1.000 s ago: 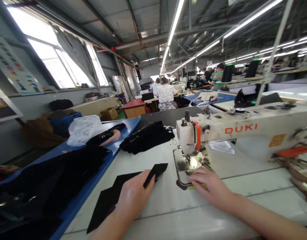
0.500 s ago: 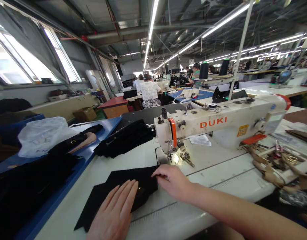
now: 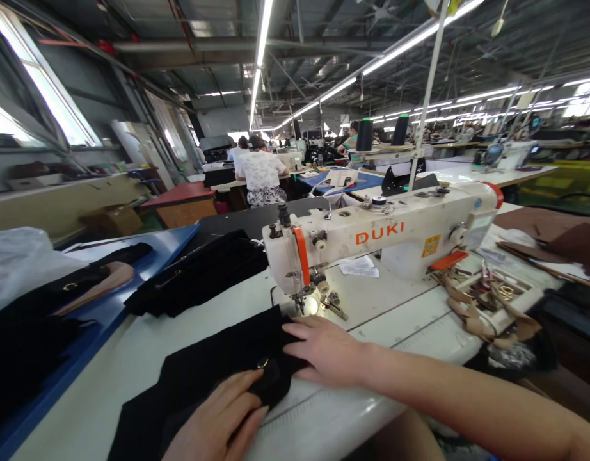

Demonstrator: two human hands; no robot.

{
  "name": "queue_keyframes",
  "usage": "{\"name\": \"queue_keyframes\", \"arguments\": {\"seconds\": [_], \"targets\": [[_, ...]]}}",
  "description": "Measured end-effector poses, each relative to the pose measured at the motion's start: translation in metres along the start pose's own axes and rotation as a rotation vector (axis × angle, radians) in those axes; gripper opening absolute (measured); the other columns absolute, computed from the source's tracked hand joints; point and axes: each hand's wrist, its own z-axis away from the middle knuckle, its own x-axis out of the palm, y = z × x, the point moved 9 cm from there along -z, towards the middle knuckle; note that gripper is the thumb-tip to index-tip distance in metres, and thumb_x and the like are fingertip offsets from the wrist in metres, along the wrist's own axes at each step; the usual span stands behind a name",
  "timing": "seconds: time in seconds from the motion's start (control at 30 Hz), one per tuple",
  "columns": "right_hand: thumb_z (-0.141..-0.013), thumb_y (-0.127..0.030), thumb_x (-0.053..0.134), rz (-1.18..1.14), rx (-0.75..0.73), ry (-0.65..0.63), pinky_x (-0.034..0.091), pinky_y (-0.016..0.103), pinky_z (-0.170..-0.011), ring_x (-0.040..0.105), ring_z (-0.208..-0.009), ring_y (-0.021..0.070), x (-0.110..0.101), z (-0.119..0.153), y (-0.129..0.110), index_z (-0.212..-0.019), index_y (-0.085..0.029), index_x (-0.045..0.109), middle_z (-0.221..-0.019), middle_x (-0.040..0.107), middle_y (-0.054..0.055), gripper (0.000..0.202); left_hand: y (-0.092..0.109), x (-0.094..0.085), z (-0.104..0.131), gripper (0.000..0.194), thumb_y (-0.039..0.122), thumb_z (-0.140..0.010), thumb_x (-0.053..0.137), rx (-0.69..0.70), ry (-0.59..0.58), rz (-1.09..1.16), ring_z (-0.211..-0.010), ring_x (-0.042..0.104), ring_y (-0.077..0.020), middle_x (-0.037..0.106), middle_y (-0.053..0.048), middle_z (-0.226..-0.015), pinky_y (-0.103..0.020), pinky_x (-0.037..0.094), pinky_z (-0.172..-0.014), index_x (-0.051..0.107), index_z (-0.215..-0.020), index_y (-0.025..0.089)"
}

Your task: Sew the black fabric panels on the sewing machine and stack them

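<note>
A black fabric piece [image 3: 213, 355] lies on the white sewing table in front of the machine needle area. It carries a small gold ring [image 3: 263, 363] near its right part. My left hand [image 3: 221, 413] is at its near edge, fingers bent and thumb apart below, closed on the fabric beside the ring. My right hand [image 3: 324, 352] rests on the fabric's right end, fingers stretched and spread over it. Just beyond my right hand stands the white sewing machine [image 3: 343, 240], its presser foot [image 3: 302, 301] behind the fabric's far corner.
More black fabric [image 3: 199, 272] lies on the table at left. A blue table [image 3: 132, 282] beside it bears a plastic bag [image 3: 29, 262] and dark pieces. A parts tray [image 3: 501, 301] with tan straps sits at right. A person [image 3: 261, 169] works ahead.
The view has swung right. My left hand has gone from lying flat to bent fingers at the near edge. My right hand has gone from a pinch to spread fingers on the fabric.
</note>
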Motion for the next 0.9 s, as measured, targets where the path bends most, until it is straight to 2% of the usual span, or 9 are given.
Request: {"name": "queue_keyframes", "arguments": {"seconds": [0.07, 0.13, 0.27, 0.33, 0.4, 0.43, 0.53, 0.73, 0.9], "targets": [[-0.086, -0.042, 0.063, 0.038, 0.024, -0.005, 0.042, 0.042, -0.101, 0.051, -0.12, 0.0303, -0.004, 0.005, 0.001, -0.112, -0.015, 0.066, -0.133, 0.054, 0.015, 0.037, -0.004, 0.0, -0.015, 0.032, 0.041, -0.096, 0.042, -0.045, 0.028, -0.008, -0.098, 0.07, -0.0191, 0.072, -0.001, -0.111, -0.03, 0.058, -0.085, 0.071, -0.104, 0.03], [-0.087, -0.04, 0.061, 0.043, 0.042, 0.001, 0.041, 0.043, -0.102, 0.05, -0.121, 0.0299, -0.009, 0.013, 0.004, -0.114, -0.016, 0.064, -0.134, 0.054, 0.014, 0.036, -0.013, 0.008, -0.022, 0.038, 0.044, -0.094, 0.043, -0.103, 0.035, -0.044, -0.108, 0.066, -0.0224, 0.066, -0.004, -0.125, -0.036, 0.056, -0.09, 0.066, -0.119, 0.028], [-0.088, -0.031, 0.06, -0.004, 0.059, 0.025, 0.041, 0.039, -0.102, 0.053, -0.119, 0.0255, -0.029, 0.039, 0.032, -0.114, -0.018, 0.064, -0.133, 0.056, 0.011, 0.029, -0.021, 0.048, -0.023, 0.05, 0.045, -0.091, 0.045, -0.104, -0.11, -0.106, -0.127, 0.052, -0.03, 0.051, -0.005, -0.143, -0.049, 0.052, -0.093, 0.048, -0.139, 0.031], [-0.091, -0.023, 0.054, 0.017, 0.189, 0.029, 0.044, 0.033, -0.097, 0.058, -0.111, 0.0211, -0.044, 0.055, 0.07, -0.107, -0.018, 0.067, -0.123, 0.062, 0.009, 0.021, -0.026, 0.063, -0.02, 0.051, 0.044, -0.092, 0.043, -0.133, -0.184, -0.108, -0.131, 0.047, -0.031, 0.047, -0.004, -0.145, -0.053, 0.049, -0.095, 0.043, -0.142, 0.034], [-0.095, -0.015, 0.046, 0.16, 0.461, -0.006, 0.047, 0.027, -0.089, 0.062, -0.101, 0.0174, -0.057, 0.073, 0.124, -0.099, -0.018, 0.069, -0.109, 0.067, 0.007, 0.023, -0.032, 0.072, -0.019, 0.051, 0.043, -0.093, 0.04, -0.2, -0.238, -0.092, -0.135, 0.042, -0.0312, 0.043, -0.005, -0.149, -0.055, 0.043, -0.1, 0.041, -0.143, 0.034], [-0.096, -0.015, 0.044, 0.264, 0.62, -0.053, 0.048, 0.026, -0.086, 0.062, -0.1, 0.0176, -0.063, 0.084, 0.151, -0.1, -0.018, 0.068, -0.108, 0.067, 0.007, 0.025, -0.034, 0.074, -0.019, 0.051, 0.044, -0.093, 0.039, -0.232, -0.258, -0.083, -0.136, 0.04, -0.0311, 0.041, -0.005, -0.15, -0.056, 0.041, -0.101, 0.041, -0.143, 0.033], [-0.093, -0.014, 0.049, 0.356, 0.764, -0.109, 0.049, 0.031, -0.081, 0.064, -0.094, 0.0244, -0.068, 0.096, 0.193, -0.095, -0.01, 0.069, -0.101, 0.068, 0.015, 0.02, -0.038, 0.077, -0.019, 0.052, 0.046, -0.094, 0.035, -0.3, -0.315, -0.069, -0.139, 0.035, -0.0301, 0.039, -0.004, -0.151, -0.056, 0.036, -0.105, 0.041, -0.143, 0.033], [-0.093, -0.01, 0.044, 0.414, 0.828, -0.169, 0.049, 0.03, -0.076, 0.065, -0.091, 0.0258, -0.056, 0.097, 0.206, -0.088, -0.008, 0.07, -0.093, 0.068, 0.017, 0.026, -0.043, 0.081, -0.008, 0.053, 0.048, -0.094, 0.036, -0.332, -0.354, -0.074, -0.142, 0.03, -0.0297, 0.031, -0.002, -0.155, -0.057, 0.03, -0.109, 0.036, -0.145, 0.034], [-0.095, -0.015, 0.043, 0.41, 0.858, -0.139, 0.047, 0.026, -0.073, 0.065, -0.089, 0.0222, -0.061, 0.102, 0.206, -0.091, -0.013, 0.069, -0.096, 0.068, 0.015, 0.026, -0.045, 0.082, -0.004, 0.053, 0.048, -0.093, 0.038, -0.298, -0.342, -0.088, -0.14, 0.033, -0.0312, 0.033, -0.003, -0.154, -0.057, 0.034, -0.106, 0.037, -0.145, 0.034]]}}
